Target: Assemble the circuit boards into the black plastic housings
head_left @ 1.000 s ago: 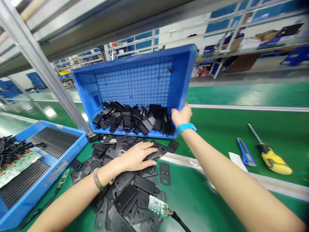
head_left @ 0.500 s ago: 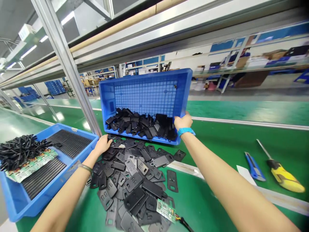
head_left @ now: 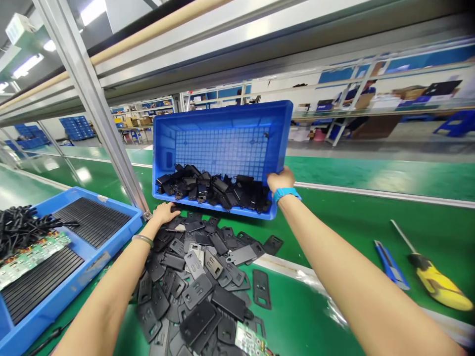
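A blue plastic bin (head_left: 222, 110) is tipped on its side with its open face towards me. Small black plastic cases (head_left: 218, 190) are heaped along its lower wall. My right hand (head_left: 281, 181), wearing a blue wristband, is closed round the bin's right side wall. Below the bin's lower left corner is my left hand (head_left: 165, 213), fingers stretched over the far edge of a pile of flat black plastic covers (head_left: 198, 264); its fingertips are partly hidden. The pile spreads across the green bench towards me. A small green circuit board (head_left: 249, 338) lies at its near edge.
At left stands a divided blue tray (head_left: 97, 257) with black strips, circuit boards and black cables. A metal post (head_left: 94, 106) rises behind it. A box cutter (head_left: 391, 265) and a yellow-handled screwdriver (head_left: 438, 282) lie at right. A metal beam (head_left: 237, 49) crosses above the bin.
My left hand has moved slightly right along the bin's lower edge. The right hand keeps its hold on the bin, which stays tipped. My view has shifted a little, leaving the tray farther left.
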`<state>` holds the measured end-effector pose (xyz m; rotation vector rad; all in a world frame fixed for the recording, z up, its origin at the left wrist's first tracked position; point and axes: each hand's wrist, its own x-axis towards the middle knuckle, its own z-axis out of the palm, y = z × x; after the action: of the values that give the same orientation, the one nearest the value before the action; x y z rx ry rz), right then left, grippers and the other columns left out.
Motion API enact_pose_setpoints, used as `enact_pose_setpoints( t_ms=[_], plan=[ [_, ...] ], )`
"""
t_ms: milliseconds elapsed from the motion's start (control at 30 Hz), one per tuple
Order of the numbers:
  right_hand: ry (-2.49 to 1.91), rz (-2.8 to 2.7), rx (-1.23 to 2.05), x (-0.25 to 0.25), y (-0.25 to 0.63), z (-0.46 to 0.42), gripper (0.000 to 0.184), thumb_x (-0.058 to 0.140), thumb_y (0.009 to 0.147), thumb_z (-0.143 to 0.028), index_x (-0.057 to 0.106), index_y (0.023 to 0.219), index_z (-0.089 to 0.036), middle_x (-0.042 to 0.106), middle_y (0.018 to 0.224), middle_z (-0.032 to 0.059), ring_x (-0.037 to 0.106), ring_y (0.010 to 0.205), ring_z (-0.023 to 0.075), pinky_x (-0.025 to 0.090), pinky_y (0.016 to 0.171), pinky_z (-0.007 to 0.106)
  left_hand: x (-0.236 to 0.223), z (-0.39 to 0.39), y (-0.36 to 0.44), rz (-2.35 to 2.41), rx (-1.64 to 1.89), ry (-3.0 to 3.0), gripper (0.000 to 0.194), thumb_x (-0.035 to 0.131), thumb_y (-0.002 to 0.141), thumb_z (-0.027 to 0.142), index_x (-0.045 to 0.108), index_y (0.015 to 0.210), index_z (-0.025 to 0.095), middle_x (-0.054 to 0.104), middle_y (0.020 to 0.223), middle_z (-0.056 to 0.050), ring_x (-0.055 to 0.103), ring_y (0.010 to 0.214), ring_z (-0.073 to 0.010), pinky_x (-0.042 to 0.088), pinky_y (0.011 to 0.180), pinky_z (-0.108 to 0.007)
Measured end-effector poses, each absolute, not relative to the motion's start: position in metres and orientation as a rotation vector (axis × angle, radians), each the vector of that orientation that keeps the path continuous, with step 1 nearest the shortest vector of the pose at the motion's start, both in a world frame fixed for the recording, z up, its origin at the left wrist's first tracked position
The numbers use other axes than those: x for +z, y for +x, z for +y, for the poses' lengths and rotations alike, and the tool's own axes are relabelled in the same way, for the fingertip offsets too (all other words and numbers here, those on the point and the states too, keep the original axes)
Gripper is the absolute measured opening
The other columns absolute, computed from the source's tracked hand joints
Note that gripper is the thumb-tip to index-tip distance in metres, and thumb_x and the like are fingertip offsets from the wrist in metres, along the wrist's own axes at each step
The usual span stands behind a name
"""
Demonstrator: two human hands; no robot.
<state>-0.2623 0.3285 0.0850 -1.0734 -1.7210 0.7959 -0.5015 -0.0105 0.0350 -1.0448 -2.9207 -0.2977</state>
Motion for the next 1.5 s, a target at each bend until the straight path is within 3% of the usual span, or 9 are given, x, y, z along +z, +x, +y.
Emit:
enact_pose_setpoints(
  t_ms=[133,400,567,700,900,1167,1333,1400,1500],
  plan=[
    [-1.187,-1.683,0.795,0.087,-0.262,0.329,0.024,0.057,0.064,-0.017,0.061,0.087,-0.02,0.063,0.077,0.0057,0.063,0.08,0.0268,0.05,0.071,0.037,0.045,-0.029,-0.474,-2.783,-0.475,-1.289,0.039,0.054,0.084,0.041,0.053,0.115,0.019,0.062,0.112,-0.011,0.058,0.105,-0.0267,0.043,0.092,-0.037],
    [-1.19,-1.678,0.809,0.091,-0.26,0.325,0.026,0.056,0.064,-0.016,0.062,0.089,-0.019,0.064,0.079,0.0054,0.064,0.082,0.0276,0.051,0.074,0.038,0.071,-0.069,-0.418,-2.776,-0.645,-1.93,0.042,0.061,0.074,0.054,0.064,0.099,0.02,0.069,0.099,-0.003,0.063,0.088,-0.0198,0.05,0.08,-0.028],
    [-1.179,-1.675,0.813,0.091,-0.259,0.324,0.027,0.056,0.064,-0.015,0.062,0.09,-0.02,0.065,0.082,0.0057,0.064,0.084,0.0275,0.051,0.076,0.039,0.063,-0.032,-0.431,-2.962,-0.576,-1.405,0.049,0.049,0.081,0.055,0.061,0.11,0.017,0.062,0.118,-0.012,0.057,0.11,-0.0278,0.043,0.095,-0.036],
    [-1.183,-1.673,0.809,0.092,-0.258,0.323,0.026,0.056,0.064,-0.015,0.062,0.09,-0.02,0.065,0.079,0.0046,0.064,0.082,0.0261,0.051,0.076,0.037,0.049,0.007,-0.454,-3.031,-0.406,-0.92,0.077,0.062,0.067,0.064,0.053,0.116,0.005,0.051,0.125,-0.03,0.046,0.12,-0.0437,0.039,0.095,-0.05],
    [-1.178,-1.681,0.803,0.089,-0.259,0.326,0.032,0.055,0.065,-0.016,0.061,0.096,-0.02,0.066,0.085,0.0065,0.064,0.084,0.0269,0.051,0.074,0.036,0.045,0.026,-0.475,-3.145,-0.367,-0.844,0.056,0.075,0.053,0.055,0.061,0.089,0.015,0.068,0.095,-0.016,0.062,0.095,-0.036,0.049,0.077,-0.037],
    [-1.166,-1.682,0.824,0.093,-0.26,0.329,0.03,0.055,0.065,-0.013,0.06,0.094,-0.02,0.066,0.088,0.0081,0.063,0.086,0.0284,0.049,0.074,0.036,0.055,0.006,-0.442,-3.023,-0.714,-1.289,0.036,0.062,0.072,0.03,0.054,0.104,0.015,0.067,0.096,-0.008,0.063,0.088,-0.0232,0.049,0.076,-0.032],
    [-1.164,-1.684,0.831,0.095,-0.261,0.33,0.03,0.054,0.065,-0.013,0.06,0.094,-0.02,0.067,0.09,0.0083,0.064,0.088,0.0288,0.049,0.076,0.036,0.096,-0.018,-0.414,-2.994,-0.725,-2.081,0.035,0.067,0.073,0.043,0.065,0.098,0.02,0.07,0.096,-0.003,0.065,0.087,-0.0207,0.051,0.076,-0.028],
    [-1.165,-1.684,0.839,0.095,-0.261,0.332,0.03,0.054,0.065,-0.012,0.06,0.094,-0.021,0.067,0.09,0.008,0.064,0.088,0.0284,0.049,0.076,0.036,0.104,-0.013,-0.411,-2.87,-0.601,-2.344,0.035,0.055,0.082,0.049,0.069,0.095,0.02,0.071,0.097,-0.004,0.065,0.09,-0.0207,0.05,0.08,-0.029],
    [-1.166,-1.681,0.843,0.095,-0.261,0.332,0.03,0.053,0.065,-0.013,0.059,0.093,-0.02,0.067,0.089,0.0079,0.064,0.088,0.0283,0.05,0.076,0.036,0.092,0.013,-0.412,-2.71,-0.541,-2.2,0.041,0.041,0.09,0.047,0.064,0.109,0.019,0.065,0.117,-0.007,0.057,0.109,-0.0235,0.044,0.094,-0.033]
  ],
)
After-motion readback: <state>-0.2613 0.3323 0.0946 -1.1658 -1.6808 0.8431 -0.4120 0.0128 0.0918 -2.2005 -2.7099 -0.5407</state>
